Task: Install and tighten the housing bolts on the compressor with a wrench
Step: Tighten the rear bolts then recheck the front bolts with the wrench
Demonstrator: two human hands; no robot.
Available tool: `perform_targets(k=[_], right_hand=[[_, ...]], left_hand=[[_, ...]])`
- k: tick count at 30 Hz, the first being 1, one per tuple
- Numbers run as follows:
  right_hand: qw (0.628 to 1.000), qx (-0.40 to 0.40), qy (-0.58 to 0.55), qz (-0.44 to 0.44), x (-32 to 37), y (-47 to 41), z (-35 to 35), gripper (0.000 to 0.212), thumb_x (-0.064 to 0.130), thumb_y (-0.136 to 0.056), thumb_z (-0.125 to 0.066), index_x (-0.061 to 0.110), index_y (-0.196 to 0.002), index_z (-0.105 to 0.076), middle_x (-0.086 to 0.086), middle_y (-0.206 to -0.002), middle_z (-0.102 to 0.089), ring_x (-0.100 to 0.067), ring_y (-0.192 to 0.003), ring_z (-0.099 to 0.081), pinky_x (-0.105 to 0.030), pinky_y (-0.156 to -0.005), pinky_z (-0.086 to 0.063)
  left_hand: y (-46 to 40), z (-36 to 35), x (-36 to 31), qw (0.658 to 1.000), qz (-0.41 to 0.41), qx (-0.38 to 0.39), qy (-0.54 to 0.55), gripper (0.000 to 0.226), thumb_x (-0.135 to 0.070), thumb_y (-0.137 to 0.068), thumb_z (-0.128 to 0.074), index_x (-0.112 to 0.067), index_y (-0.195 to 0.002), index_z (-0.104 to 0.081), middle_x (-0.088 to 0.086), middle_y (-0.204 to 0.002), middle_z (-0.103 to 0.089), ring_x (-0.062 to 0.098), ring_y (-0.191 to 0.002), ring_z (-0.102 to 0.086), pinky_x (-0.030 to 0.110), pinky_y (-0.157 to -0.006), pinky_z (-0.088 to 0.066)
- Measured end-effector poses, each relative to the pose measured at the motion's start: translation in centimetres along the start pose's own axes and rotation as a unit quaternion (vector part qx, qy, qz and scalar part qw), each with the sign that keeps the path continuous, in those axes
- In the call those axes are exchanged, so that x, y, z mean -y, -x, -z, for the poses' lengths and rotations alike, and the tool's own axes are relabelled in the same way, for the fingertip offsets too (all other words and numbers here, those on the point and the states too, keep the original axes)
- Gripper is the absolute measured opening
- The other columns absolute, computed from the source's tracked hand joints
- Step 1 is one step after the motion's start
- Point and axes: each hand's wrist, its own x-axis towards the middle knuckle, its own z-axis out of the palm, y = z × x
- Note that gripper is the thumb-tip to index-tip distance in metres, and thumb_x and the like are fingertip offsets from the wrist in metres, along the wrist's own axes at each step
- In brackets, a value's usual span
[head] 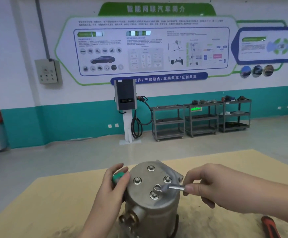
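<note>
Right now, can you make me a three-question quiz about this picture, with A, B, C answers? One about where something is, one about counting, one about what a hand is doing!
1. Where does the orange-handled tool lie?
A. on the compressor
B. on the table, right of the compressor
C. on the floor

2. How many bolts show on the compressor top?
A. two
B. four
C. six

3. What does the right hand do?
A. pinches the wrench
B. hangs idle
C. rests flat on the table

Answers: 1 B, it lies at the table's right edge. 2 B, four bolt heads show. 3 A, fingertips pinch the wrench handle.
</note>
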Motion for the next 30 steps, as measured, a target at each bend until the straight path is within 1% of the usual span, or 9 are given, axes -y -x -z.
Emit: perform_targets(k=[3, 5, 7, 10, 14, 19, 21, 25, 30], right_hand=[[1.0, 0.018, 0.005, 0.0, 0.1, 0.2, 0.3, 0.015, 0.05, -0.096, -0.05, 0.047, -0.086, -0.061, 0.011, -0.055, -0.061, -0.002, -0.039, -0.045, -0.011, -0.042, -0.033], [0.999, 0.033, 0.007, 0.003, 0.2, 0.3, 0.6, 0.016, 0.05, -0.095, -0.05, 0.047, -0.086, -0.062, 0.011, -0.055, -0.061, -0.004, -0.038, -0.043, -0.011, -0.042, -0.034], [0.999, 0.041, 0.016, 0.012, 0.4, 0.3, 0.7, 0.017, 0.05, -0.096, -0.05, 0.046, -0.085, -0.063, 0.012, -0.054, -0.06, -0.004, -0.038, -0.043, -0.01, -0.041, -0.033], [0.998, 0.041, 0.039, 0.018, 0.8, 0.0, 0.9, 0.021, 0.051, -0.095, -0.051, 0.046, -0.08, -0.063, 0.012, -0.053, -0.059, -0.003, -0.038, -0.044, -0.01, -0.04, -0.032], [0.997, 0.043, 0.07, 0.01, 1.4, -0.6, 1.6, 0.023, 0.049, -0.096, -0.05, 0.046, -0.077, -0.062, 0.013, -0.05, -0.057, -0.001, -0.036, -0.045, -0.008, -0.037, -0.03], [0.996, 0.048, 0.069, -0.008, 0.9, -0.4, 2.1, 0.022, 0.049, -0.096, -0.05, 0.044, -0.083, -0.066, 0.013, -0.05, -0.056, -0.002, -0.036, -0.043, -0.01, -0.039, -0.032], [0.996, 0.05, 0.067, -0.013, 0.7, -0.2, 2.2, 0.022, 0.049, -0.096, -0.05, 0.044, -0.084, -0.067, 0.013, -0.05, -0.055, -0.003, -0.037, -0.042, -0.011, -0.039, -0.033], [0.996, 0.063, 0.069, -0.011, 0.1, -0.4, 2.3, 0.018, 0.05, -0.096, -0.049, 0.046, -0.089, -0.066, 0.013, -0.051, -0.055, -0.003, -0.038, -0.041, -0.012, -0.042, -0.035], [0.995, 0.079, 0.063, -0.014, 0.0, -0.6, 1.9, 0.022, 0.05, -0.097, -0.048, 0.045, -0.086, -0.066, 0.012, -0.05, -0.054, -0.004, -0.039, -0.041, -0.012, -0.043, -0.035]], left_hand=[[0.5, -0.3, 0.8, 1.0, -0.002, -0.023, 0.007, 0.034, -0.017, -0.086, -0.068, -0.033, -0.113, -0.055, -0.011, -0.107, -0.073, -0.007, -0.078, -0.066, 0.022, -0.073, -0.05], [0.7, -0.4, 1.2, 0.999, 0.001, -0.042, 0.035, 0.04, -0.014, -0.083, -0.071, -0.034, -0.112, -0.053, -0.017, -0.092, -0.075, -0.005, -0.07, -0.066, 0.019, -0.066, -0.051], [0.8, -0.6, 1.5, 0.995, 0.017, -0.064, 0.078, 0.038, -0.012, -0.079, -0.073, -0.029, -0.109, -0.057, -0.011, -0.077, -0.074, -0.001, -0.059, -0.063, 0.015, -0.055, -0.05], [0.9, -1.1, 1.6, 0.99, 0.047, -0.062, 0.12, 0.028, -0.016, -0.076, -0.073, -0.013, -0.103, -0.068, 0.005, -0.086, -0.074, 0.008, -0.067, -0.066, 0.022, -0.058, -0.05], [1.2, -1.7, 1.7, 0.992, 0.026, -0.074, 0.097, 0.007, -0.01, -0.087, -0.067, -0.011, -0.094, -0.069, -0.007, -0.072, -0.073, -0.002, -0.059, -0.063, 0.011, -0.052, -0.047], [1.4, -2.4, 1.2, 0.991, 0.033, -0.082, 0.103, 0.007, -0.013, -0.089, -0.067, -0.011, -0.095, -0.067, 0.007, -0.087, -0.074, 0.01, -0.075, -0.068, 0.032, -0.072, -0.052], [1.3, -2.4, 1.2, 0.989, 0.041, -0.078, 0.12, 0.009, -0.014, -0.089, -0.067, -0.01, -0.096, -0.066, 0.007, -0.086, -0.074, 0.008, -0.073, -0.068, 0.029, -0.069, -0.051], [0.8, -2.3, 1.3, 0.987, 0.052, -0.06, 0.137, 0.009, -0.015, -0.09, -0.064, -0.007, -0.095, -0.063, -0.005, -0.068, -0.069, 0.002, -0.059, -0.062, 0.015, -0.051, -0.047], [0.6, -2.2, 1.4, 0.986, 0.044, -0.057, 0.151, 0.008, -0.012, -0.091, -0.062, -0.005, -0.092, -0.061, -0.009, -0.061, -0.064, 0.001, -0.051, -0.057, 0.012, -0.046, -0.042]])
